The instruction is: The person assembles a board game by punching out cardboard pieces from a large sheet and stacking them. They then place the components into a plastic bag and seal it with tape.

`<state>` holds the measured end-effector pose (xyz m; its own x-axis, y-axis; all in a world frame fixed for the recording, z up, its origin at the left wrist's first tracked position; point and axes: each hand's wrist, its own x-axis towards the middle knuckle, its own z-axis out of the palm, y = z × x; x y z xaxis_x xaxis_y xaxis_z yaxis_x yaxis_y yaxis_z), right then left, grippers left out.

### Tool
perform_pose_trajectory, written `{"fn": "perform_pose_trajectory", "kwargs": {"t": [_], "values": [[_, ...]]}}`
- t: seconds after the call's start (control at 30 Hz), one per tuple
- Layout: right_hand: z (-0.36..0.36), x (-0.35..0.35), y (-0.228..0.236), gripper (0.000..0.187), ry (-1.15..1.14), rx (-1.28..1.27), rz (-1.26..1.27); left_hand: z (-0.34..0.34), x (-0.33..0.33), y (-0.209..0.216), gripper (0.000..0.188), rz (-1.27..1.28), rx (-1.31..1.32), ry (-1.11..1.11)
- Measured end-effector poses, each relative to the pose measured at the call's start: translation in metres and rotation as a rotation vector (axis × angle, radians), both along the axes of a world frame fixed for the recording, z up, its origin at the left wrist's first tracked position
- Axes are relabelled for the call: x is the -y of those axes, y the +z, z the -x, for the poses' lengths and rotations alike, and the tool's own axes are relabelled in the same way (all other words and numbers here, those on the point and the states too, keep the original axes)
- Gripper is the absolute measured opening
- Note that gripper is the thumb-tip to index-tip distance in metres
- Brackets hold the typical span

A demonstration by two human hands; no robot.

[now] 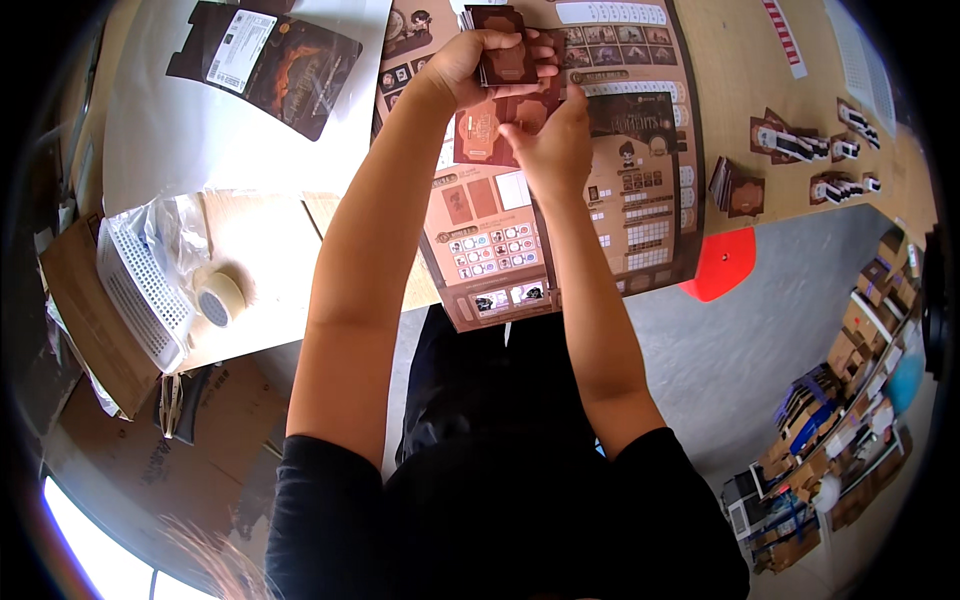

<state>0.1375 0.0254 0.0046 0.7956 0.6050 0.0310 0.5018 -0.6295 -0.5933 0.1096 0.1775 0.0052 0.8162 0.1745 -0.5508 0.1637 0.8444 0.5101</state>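
Observation:
My left hand [463, 66] is closed around a stack of dark brown cards [507, 52], with the thumb across the top card and the fingertips showing past its right edge. Just below it, my right hand [556, 148] has its thumb and forefinger spread apart, and its other fingers are mostly hidden. Its thumb tip reaches the edge of a reddish-brown printed piece [482, 136], a flat card or packet. Under both hands lies a large brown printed sheet [520, 245] with pictures, charts and small boxes.
A dark printed sleeve [310, 75] with a white label rests on white sheeting at the left. Nearer are a white perforated basket [145, 290] and a tape roll [220, 299]. Small card stacks [742, 195] and banded bundles [795, 142] stand at right. A red stool [722, 266] shows below the table edge.

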Motion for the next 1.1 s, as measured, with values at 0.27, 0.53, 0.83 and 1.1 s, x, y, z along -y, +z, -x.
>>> {"fn": "perform_pose_trajectory", "kwargs": {"t": [0.27,0.53,0.83,1.1], "values": [[-0.003,0.012,-0.026,0.034,-0.125,-0.644,-0.253,-0.021,0.014,-0.009,0.019,0.114,-0.100,0.336],[0.038,0.075,-0.004,0.021,-0.327,-0.687,-0.502,-0.020,0.017,-0.006,0.025,0.057,-0.091,0.374],[-0.036,0.081,0.073,0.016,0.105,-0.747,-0.535,0.058,0.090,0.052,0.080,0.118,0.127,0.019],[-0.025,0.055,0.083,0.022,0.252,-0.282,-0.045,0.082,0.117,0.058,0.066,0.310,0.067,0.077]]}}
